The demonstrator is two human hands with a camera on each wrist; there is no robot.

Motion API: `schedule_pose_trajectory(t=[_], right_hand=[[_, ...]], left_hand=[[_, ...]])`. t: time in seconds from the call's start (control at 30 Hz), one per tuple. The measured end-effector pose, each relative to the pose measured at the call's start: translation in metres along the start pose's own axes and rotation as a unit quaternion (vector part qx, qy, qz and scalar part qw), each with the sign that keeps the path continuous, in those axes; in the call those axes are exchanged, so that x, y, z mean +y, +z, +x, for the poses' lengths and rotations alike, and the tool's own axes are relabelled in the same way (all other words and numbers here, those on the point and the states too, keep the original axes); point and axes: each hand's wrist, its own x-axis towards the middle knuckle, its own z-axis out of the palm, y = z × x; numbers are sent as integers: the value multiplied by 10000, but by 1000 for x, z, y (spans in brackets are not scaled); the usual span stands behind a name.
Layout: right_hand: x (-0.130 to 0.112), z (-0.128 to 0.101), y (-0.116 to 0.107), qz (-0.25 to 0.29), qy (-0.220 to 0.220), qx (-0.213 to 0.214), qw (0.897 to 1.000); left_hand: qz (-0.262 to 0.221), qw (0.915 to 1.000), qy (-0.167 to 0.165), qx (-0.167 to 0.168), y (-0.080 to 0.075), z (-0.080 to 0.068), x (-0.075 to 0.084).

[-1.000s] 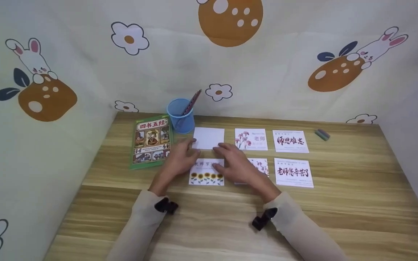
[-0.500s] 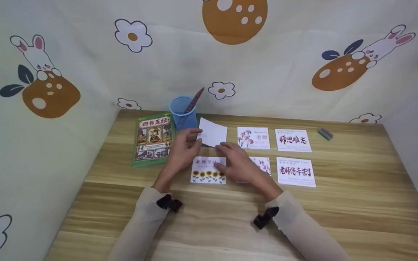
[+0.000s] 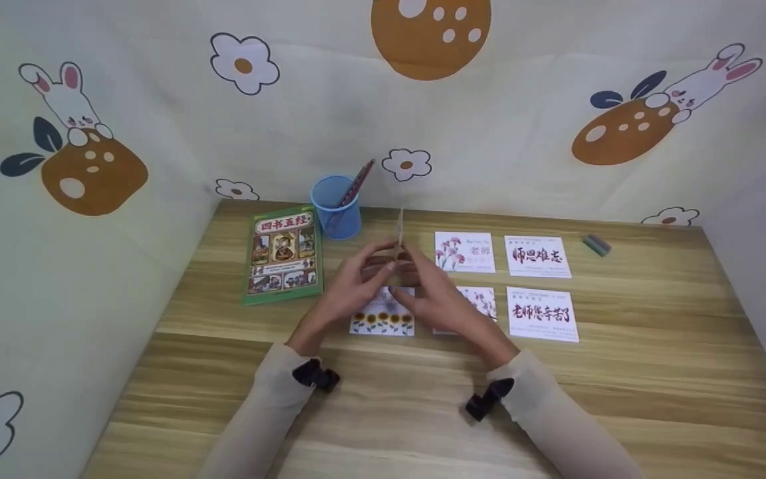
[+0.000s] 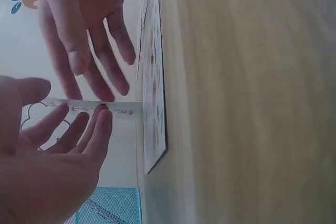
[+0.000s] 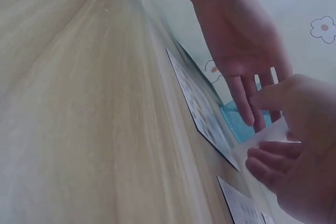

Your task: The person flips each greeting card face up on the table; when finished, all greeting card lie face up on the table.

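A white card (image 3: 399, 229) stands upright and edge-on above the wooden table (image 3: 383, 399), just behind a sunflower card (image 3: 382, 319). My right hand (image 3: 411, 269) pinches the raised card (image 5: 265, 136) between thumb and fingers. My left hand (image 3: 373, 266) has straight fingers (image 4: 100, 124) touching the card's (image 4: 123, 110) other face. In the left wrist view the right hand (image 4: 84, 30) reaches the card from the far side. In the right wrist view the left hand (image 5: 241, 51) is spread beyond it.
Printed cards lie flat to the right: a carnation card (image 3: 465, 252), two calligraphy cards (image 3: 537, 257) (image 3: 542, 314), and a floral one (image 3: 483, 301) partly under my right hand. A green book (image 3: 284, 254) and blue pen cup (image 3: 335, 206) stand left; an eraser (image 3: 596, 245) lies far right.
The white card lay flat a second ago, was lifted at its left edge, and now stands upright between both hands. The hands have risen and closed in on it.
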Motion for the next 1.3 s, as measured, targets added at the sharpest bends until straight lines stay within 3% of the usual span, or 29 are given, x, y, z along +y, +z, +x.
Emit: schedule_pose_trajectory(t=[0.13, 0.27, 0.4, 0.53, 0.67, 0.77, 1.03, 1.3], right_hand=[[-3, 2, -1, 427, -15, 623, 9971], [-2, 3, -4, 496, 170, 999, 9936], [-1, 2, -7, -249, 332, 1041, 9937], [2, 1, -9, -1086, 379, 1059, 9877], [3, -1, -10, -1518, 493, 1024, 9818], [3, -2, -9, -1762, 581, 858, 9789], [3, -8, -10, -2441, 598, 302, 9674], [5, -12, -13, -2529, 707, 150, 9648]], left_hand=[[790, 9967, 135, -151, -1, -1, -2], [1318, 9908, -56, -300, -5, -2, -2], [1661, 9829, -328, -722, -11, -3, -3], [2475, 9616, -361, -1129, -20, -7, -3], [3038, 9442, -442, -1192, -28, -10, -2], [3185, 9388, -531, -1204, -31, -12, -1], [3181, 9351, -630, -1430, -31, -8, -2], [3178, 9335, -585, -1551, -28, -3, -4]])
